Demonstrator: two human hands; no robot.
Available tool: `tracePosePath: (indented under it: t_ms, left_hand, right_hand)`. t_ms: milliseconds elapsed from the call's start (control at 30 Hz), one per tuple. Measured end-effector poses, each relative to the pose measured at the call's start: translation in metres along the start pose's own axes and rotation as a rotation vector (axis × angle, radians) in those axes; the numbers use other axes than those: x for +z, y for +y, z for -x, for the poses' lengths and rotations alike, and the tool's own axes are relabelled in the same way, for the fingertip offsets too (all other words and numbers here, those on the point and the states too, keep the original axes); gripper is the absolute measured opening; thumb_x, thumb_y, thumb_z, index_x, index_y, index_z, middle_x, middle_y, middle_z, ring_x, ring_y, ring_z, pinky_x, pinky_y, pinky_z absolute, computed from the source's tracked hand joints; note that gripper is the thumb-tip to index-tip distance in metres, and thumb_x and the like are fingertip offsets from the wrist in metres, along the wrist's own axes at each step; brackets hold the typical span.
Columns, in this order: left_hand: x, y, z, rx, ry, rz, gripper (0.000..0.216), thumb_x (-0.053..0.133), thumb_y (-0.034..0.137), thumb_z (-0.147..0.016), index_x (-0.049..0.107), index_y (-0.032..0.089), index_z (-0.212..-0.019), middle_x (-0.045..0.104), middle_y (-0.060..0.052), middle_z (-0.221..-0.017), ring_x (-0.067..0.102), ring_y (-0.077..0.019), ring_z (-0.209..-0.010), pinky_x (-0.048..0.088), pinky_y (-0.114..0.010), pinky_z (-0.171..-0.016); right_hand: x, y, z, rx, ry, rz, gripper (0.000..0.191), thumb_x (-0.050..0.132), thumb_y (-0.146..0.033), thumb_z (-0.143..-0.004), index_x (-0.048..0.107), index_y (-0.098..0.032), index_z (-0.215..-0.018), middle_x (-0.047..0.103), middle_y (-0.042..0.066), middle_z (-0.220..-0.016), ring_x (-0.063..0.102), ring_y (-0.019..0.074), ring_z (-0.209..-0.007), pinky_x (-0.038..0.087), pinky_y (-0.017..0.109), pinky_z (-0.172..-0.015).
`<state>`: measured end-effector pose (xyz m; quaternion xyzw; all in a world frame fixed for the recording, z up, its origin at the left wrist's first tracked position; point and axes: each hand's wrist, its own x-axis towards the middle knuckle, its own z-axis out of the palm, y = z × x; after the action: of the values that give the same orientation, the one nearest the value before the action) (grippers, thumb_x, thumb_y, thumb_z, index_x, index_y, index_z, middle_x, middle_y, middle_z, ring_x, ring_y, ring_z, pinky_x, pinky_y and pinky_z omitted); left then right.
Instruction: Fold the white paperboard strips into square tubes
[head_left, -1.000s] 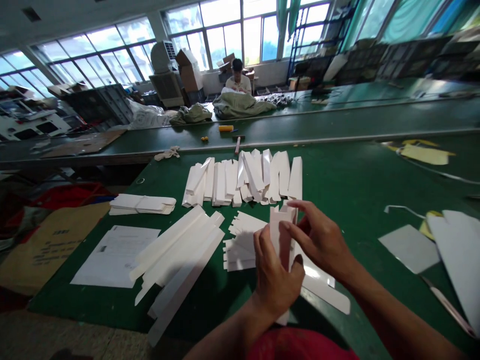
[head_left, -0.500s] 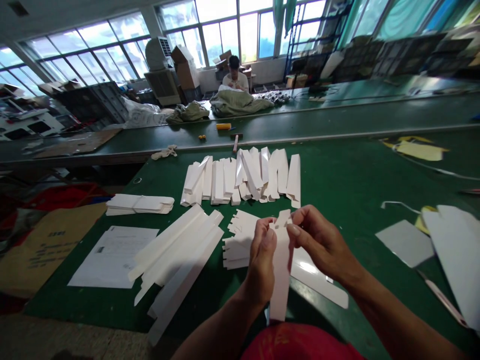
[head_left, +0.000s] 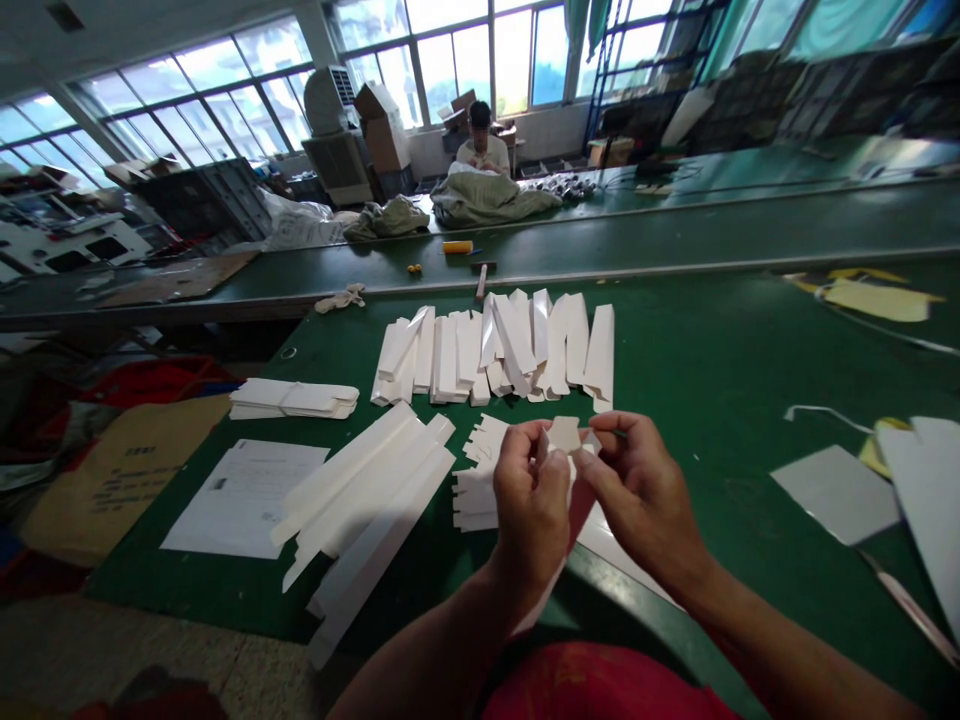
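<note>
Between both hands is a long white cardboard box (head_left: 564, 436), its flapped end pointing away from me. My left hand (head_left: 531, 490) grips its left side, thumb near the opening. At the right edge of that end, my right hand (head_left: 637, 490) pinches the cardboard between thumb and fingers. The top flap stands up, and small side flaps show beside it. My hands hide much of the box body. Just left of my left hand lie notched white cardboard pieces (head_left: 474, 500). Farther off, a row of folded white boxes (head_left: 444, 358) lies on the green table (head_left: 712, 370).
Flat white box blanks (head_left: 367, 500) lie left, beside a printed sheet (head_left: 244, 498) and a banded stack of card (head_left: 294, 399). A knife (head_left: 911, 605) and grey card (head_left: 836, 494) are on the right. A hammer (head_left: 481, 280) lies beyond the boxes. Another person (head_left: 482, 145) sits at the far table.
The box has tilted, so its open end now faces me more and its body slants down to the left. Both hands still hold it near the flaps. The view has shifted slightly.
</note>
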<state>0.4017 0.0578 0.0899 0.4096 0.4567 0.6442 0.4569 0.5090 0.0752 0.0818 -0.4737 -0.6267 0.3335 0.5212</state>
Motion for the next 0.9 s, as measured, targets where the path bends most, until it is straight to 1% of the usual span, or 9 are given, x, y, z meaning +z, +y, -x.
tracePosePath:
  t_ms: [100,233,333,433,600,700,800,833,900]
  left_hand:
    - [0.005,0.002,-0.004,0.052,0.069,-0.04,0.026,0.048,0.024,-0.085,0.06,0.013,-0.106,0.067,-0.009,-0.102,0.063,-0.0207,-0.098,0.049,-0.032,-0.09]
    - [0.002,-0.001,0.0,0.105,0.183,-0.169,0.031,0.044,0.021,-0.086,0.063,0.011,-0.109,0.067,-0.01,-0.106,0.063,-0.0215,-0.102,0.049,-0.031,-0.09]
    - [-0.003,-0.002,0.006,0.146,0.17,-0.273,0.038,0.044,0.021,-0.087,0.063,0.008,-0.117,0.064,-0.012,-0.108,0.063,-0.0222,-0.101,0.05,-0.032,-0.089]
    - [-0.004,-0.001,0.009,0.133,0.134,-0.279,0.041,0.044,0.026,-0.091,0.065,0.009,-0.123,0.064,-0.013,-0.113,0.062,-0.0235,-0.108,0.05,-0.032,-0.092]
    - [-0.009,0.002,0.009,-0.087,0.174,0.084,0.043,0.047,0.038,-0.094,0.068,0.012,-0.121,0.068,-0.012,-0.116,0.059,-0.0252,-0.12,0.046,-0.035,-0.104]
    - [-0.013,0.009,0.007,-0.292,0.087,0.306,0.045,0.053,0.031,-0.086,0.062,0.016,-0.127,0.071,-0.009,-0.102,0.068,-0.0236,-0.099,0.053,-0.034,-0.089]
    - [-0.013,0.018,0.003,-0.402,-0.018,0.389,0.045,0.053,0.024,-0.077,0.06,0.015,-0.121,0.067,-0.004,-0.083,0.067,-0.0195,-0.075,0.052,-0.029,-0.069]
    - [-0.012,0.019,0.001,-0.408,-0.012,0.378,0.041,0.053,0.023,-0.074,0.06,0.015,-0.114,0.064,-0.003,-0.078,0.064,-0.0178,-0.07,0.05,-0.027,-0.065]
    - [-0.01,0.018,-0.003,-0.385,0.069,0.316,0.031,0.055,0.02,-0.07,0.059,0.015,-0.1,0.059,0.0,-0.074,0.06,-0.0146,-0.065,0.046,-0.024,-0.06]
  right_hand:
    - [0.005,-0.009,-0.003,-0.071,0.076,0.059,0.022,0.059,-0.029,-0.089,0.048,-0.021,-0.107,0.069,0.005,-0.085,0.068,0.0191,-0.069,0.054,0.028,-0.057]
    - [0.012,-0.012,0.005,-0.356,0.179,0.228,0.01,0.058,-0.021,-0.092,0.059,-0.021,-0.102,0.069,0.007,-0.089,0.065,0.0174,-0.069,0.052,0.029,-0.058]
    - [0.012,-0.011,0.011,-0.537,0.209,0.255,0.012,0.057,-0.014,-0.092,0.064,-0.021,-0.098,0.066,0.01,-0.095,0.065,0.0211,-0.083,0.054,0.033,-0.065]
    - [0.01,-0.009,0.01,-0.612,0.15,0.253,0.017,0.056,-0.012,-0.091,0.067,-0.021,-0.1,0.062,0.01,-0.093,0.062,0.0216,-0.083,0.054,0.035,-0.066]
    - [0.005,-0.011,0.001,-0.457,-0.007,0.119,0.024,0.048,-0.019,-0.098,0.068,-0.021,-0.085,0.059,0.007,-0.086,0.059,0.0212,-0.086,0.05,0.035,-0.07]
    - [0.002,-0.018,-0.005,-0.199,-0.12,-0.051,0.017,0.056,-0.028,-0.095,0.059,-0.021,-0.079,0.057,0.002,-0.077,0.056,0.017,-0.071,0.049,0.029,-0.06]
    - [-0.002,-0.025,-0.01,0.062,-0.283,-0.195,0.011,0.062,-0.029,-0.089,0.059,-0.023,-0.097,0.056,-0.003,-0.069,0.05,0.013,-0.053,0.042,0.024,-0.045]
    - [-0.003,-0.027,-0.012,0.061,-0.325,-0.177,0.014,0.061,-0.028,-0.089,0.061,-0.022,-0.101,0.059,-0.002,-0.07,0.051,0.0132,-0.054,0.043,0.024,-0.046]
    - [-0.005,-0.028,-0.013,-0.075,-0.338,-0.066,0.014,0.058,-0.024,-0.091,0.069,-0.022,-0.1,0.065,0.001,-0.08,0.059,0.0152,-0.067,0.048,0.026,-0.057]
